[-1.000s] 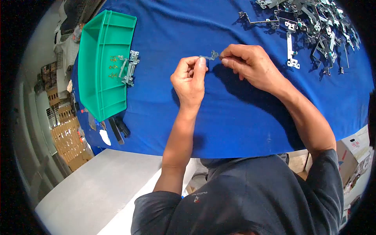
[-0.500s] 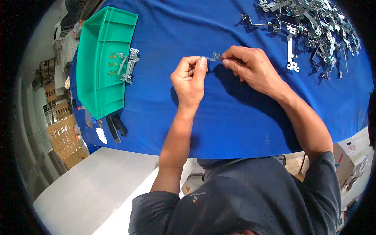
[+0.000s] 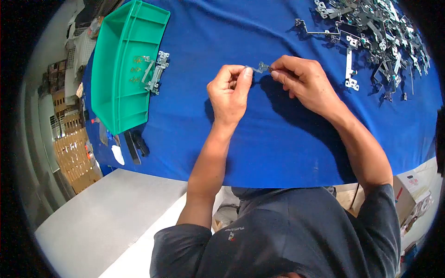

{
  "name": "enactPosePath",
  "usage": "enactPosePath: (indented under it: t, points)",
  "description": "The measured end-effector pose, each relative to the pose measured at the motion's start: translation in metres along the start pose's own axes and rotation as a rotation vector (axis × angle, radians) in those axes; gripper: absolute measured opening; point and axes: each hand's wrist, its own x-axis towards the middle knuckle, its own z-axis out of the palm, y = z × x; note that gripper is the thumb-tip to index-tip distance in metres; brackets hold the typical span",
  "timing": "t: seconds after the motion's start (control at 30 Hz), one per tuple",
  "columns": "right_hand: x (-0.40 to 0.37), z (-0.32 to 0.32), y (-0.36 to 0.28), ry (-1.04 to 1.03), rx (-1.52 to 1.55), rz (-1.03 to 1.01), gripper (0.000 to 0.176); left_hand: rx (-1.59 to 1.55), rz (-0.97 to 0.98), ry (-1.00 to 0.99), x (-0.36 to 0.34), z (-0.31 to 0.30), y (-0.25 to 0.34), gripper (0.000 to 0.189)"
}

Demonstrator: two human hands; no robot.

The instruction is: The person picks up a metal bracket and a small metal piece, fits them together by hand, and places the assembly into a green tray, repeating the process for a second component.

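Note:
Between the thumb and fingers of my left hand point(image 3: 229, 99) is one end of a small bent metal bracket point(image 3: 262, 68). It is raised above the blue cloth and points toward my right hand point(image 3: 308, 85). The right thumb and forefinger are pinched together at the bracket's other end, around a tiny brownish piece too small to name. My fingers partly cover both ends of the bracket.
On the left stands a green plastic bin point(image 3: 104, 92) with small brass-coloured parts point(image 3: 135, 70) inside and metal brackets point(image 3: 157, 74) at its right edge. A large pile of metal brackets point(image 3: 384, 41) lies at the upper right, one long bracket point(image 3: 349, 65) beside it.
The whole view has shifted slightly, with the bin higher and the hands a little further right. Both hands keep their pinch, and the bracket looks slightly turned.

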Motion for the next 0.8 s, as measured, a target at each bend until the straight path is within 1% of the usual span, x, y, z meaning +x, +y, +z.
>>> enactPosePath:
  t: [0.07, 0.17, 0.27, 0.3, 0.4, 0.47, 0.57, 0.67, 0.77, 0.8]
  points:
    - [0.0, -0.001, 0.0, -0.012, 0.002, 0.004, 0.015, 0.0, 0.025, 0.002, -0.001, 0.001, 0.001, 0.008]
    - [0.0, 0.002, 0.008, 0.012, -0.059, -0.145, 0.015, 0.017, 0.09, 0.029, -0.002, 0.005, 0.004, 0.008]
    - [-0.001, 0.0, 0.002, -0.007, -0.028, -0.061, 0.014, 0.04, 0.12, 0.059, -0.001, 0.006, 0.0, 0.009]
    - [0.0, 0.0, 0.001, -0.012, -0.035, -0.06, 0.014, 0.049, 0.122, 0.068, 0.0, 0.006, -0.001, 0.009]
    - [-0.001, 0.0, 0.0, -0.026, -0.034, -0.034, 0.013, 0.048, 0.112, 0.015, 0.0, 0.007, 0.005, 0.01]
    - [0.0, -0.001, -0.004, -0.041, -0.003, 0.006, 0.013, 0.074, 0.114, 0.024, 0.0, 0.007, 0.004, 0.01]
    - [0.0, -0.001, 0.002, -0.043, -0.022, -0.012, 0.015, 0.106, 0.117, 0.024, 0.0, 0.006, -0.001, 0.01]
    - [0.0, 0.004, 0.002, 0.04, 0.116, -0.04, 0.017, 0.129, 0.127, 0.01, 0.0, 0.006, 0.002, 0.011]
    - [0.0, 0.002, 0.0, -0.016, 0.147, -0.016, 0.016, 0.187, 0.168, -0.045, 0.0, 0.006, 0.003, 0.01]
    - [-0.001, 0.002, 0.001, -0.001, 0.086, -0.054, 0.016, 0.213, 0.188, -0.069, -0.001, 0.005, 0.002, 0.009]
